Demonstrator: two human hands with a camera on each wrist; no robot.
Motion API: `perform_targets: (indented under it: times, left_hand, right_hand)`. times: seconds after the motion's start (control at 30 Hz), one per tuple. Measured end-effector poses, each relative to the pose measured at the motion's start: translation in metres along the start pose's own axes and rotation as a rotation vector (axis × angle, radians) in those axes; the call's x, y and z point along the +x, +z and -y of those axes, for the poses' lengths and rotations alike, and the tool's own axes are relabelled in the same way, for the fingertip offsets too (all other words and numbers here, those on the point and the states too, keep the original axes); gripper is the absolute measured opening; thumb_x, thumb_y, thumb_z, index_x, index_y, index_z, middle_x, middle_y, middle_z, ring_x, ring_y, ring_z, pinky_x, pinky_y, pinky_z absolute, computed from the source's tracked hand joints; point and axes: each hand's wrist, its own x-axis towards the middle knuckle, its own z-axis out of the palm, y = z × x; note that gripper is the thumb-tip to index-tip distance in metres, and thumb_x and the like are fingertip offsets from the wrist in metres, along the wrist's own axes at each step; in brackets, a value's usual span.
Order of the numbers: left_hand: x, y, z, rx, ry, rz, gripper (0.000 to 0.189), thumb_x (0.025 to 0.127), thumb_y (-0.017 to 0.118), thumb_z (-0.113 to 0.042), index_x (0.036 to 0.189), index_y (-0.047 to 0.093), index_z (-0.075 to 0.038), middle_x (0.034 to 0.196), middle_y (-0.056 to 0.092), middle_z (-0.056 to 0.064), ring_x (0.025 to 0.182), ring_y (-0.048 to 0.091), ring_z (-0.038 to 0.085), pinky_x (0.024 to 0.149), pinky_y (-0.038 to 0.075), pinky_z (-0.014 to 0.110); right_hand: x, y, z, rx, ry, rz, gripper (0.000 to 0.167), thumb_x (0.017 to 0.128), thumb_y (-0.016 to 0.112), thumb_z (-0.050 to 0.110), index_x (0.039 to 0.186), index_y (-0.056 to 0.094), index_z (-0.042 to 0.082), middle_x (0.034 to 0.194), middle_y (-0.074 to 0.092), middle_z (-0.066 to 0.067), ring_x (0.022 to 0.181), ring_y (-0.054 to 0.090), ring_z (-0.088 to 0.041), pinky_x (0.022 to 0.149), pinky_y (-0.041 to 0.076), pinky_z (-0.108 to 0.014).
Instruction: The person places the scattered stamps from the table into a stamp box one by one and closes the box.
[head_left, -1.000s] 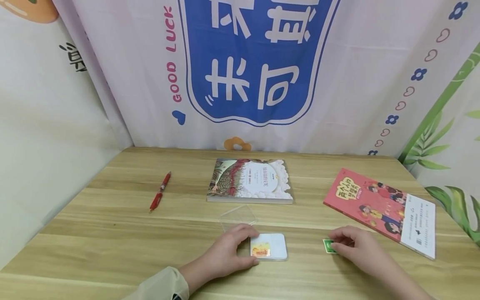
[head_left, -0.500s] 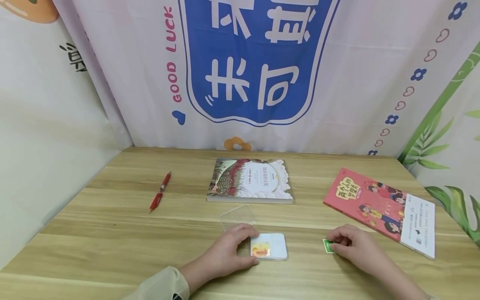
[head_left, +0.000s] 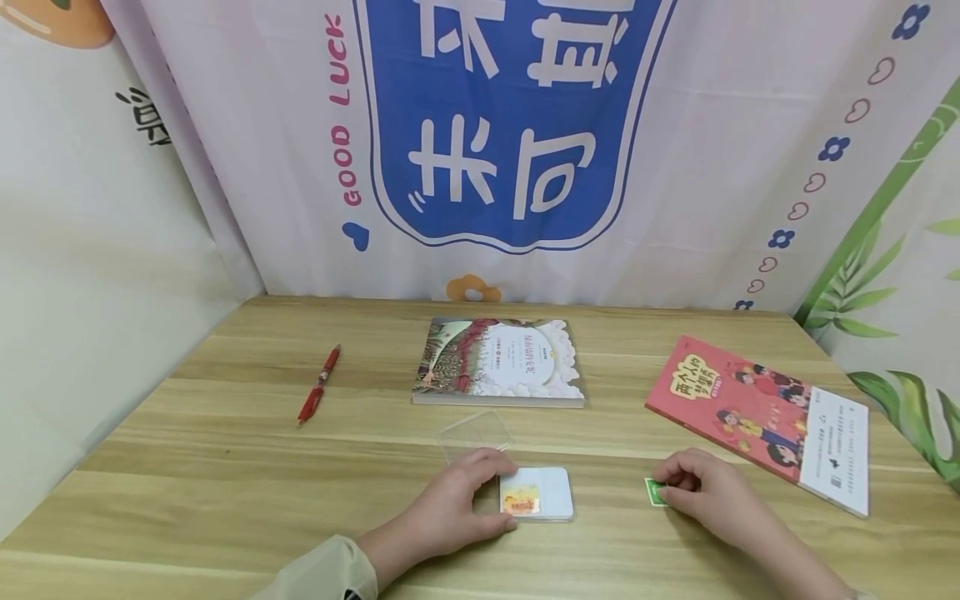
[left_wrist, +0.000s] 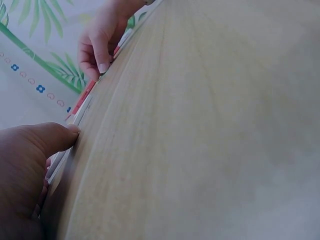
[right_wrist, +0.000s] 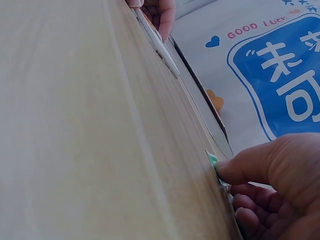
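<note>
With thumb and fingers spread along its left end, my left hand (head_left: 453, 508) grips a small flat clear box (head_left: 557, 493). White card fills the box, and a yellow-orange picture card (head_left: 521, 499) lies on its left half. To the right, my right hand (head_left: 708, 496) pinches a small green card (head_left: 654, 492) low at the table surface; the thumb covers part of it. The right wrist view shows the green card (right_wrist: 212, 158) under the thumb. In the left wrist view, the left thumb (left_wrist: 62, 137) presses the box's near edge.
A clear plastic lid (head_left: 480, 433) lies just behind the left hand. Farther back is an illustrated book (head_left: 498, 362). A red book (head_left: 750, 408) lies to the right, and a red pen (head_left: 320, 385) to the left. A printed curtain (head_left: 712, 167) hangs behind the wooden table (head_left: 225, 517).
Both hands stay in nearly the same place. The right fingers have shifted slightly on the green card. The head view has moved by a very small amount.
</note>
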Motion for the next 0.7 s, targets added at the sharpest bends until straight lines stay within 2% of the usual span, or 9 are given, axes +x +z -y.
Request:
perform_targets:
  times: [0.47, 0.7]
  left_hand:
    - [0.000, 0.000, 0.002, 0.004, -0.011, 0.000, 0.047, 0.075, 0.076, -0.026, 0.117, 0.060, -0.014, 0.122, 0.054, -0.004, 0.114, 0.049, 0.015, 0.099, 0.042, 0.034]
    - [0.000, 0.001, 0.001, 0.017, -0.001, -0.001, 0.047, 0.075, 0.076, -0.027, 0.117, 0.060, -0.013, 0.121, 0.054, -0.004, 0.114, 0.049, 0.016, 0.099, 0.042, 0.035]
  right_hand:
    - [0.007, 0.001, 0.004, 0.010, -0.012, 0.018, 0.011, 0.079, 0.069, 0.009, 0.086, 0.061, 0.012, 0.079, 0.054, 0.001, 0.069, 0.047, -0.008, 0.058, 0.041, -0.020]
    - [0.011, -0.001, 0.005, 0.007, 0.042, 0.010, 0.007, 0.080, 0.068, 0.007, 0.084, 0.063, 0.011, 0.076, 0.056, 0.001, 0.068, 0.047, -0.011, 0.057, 0.041, -0.020]
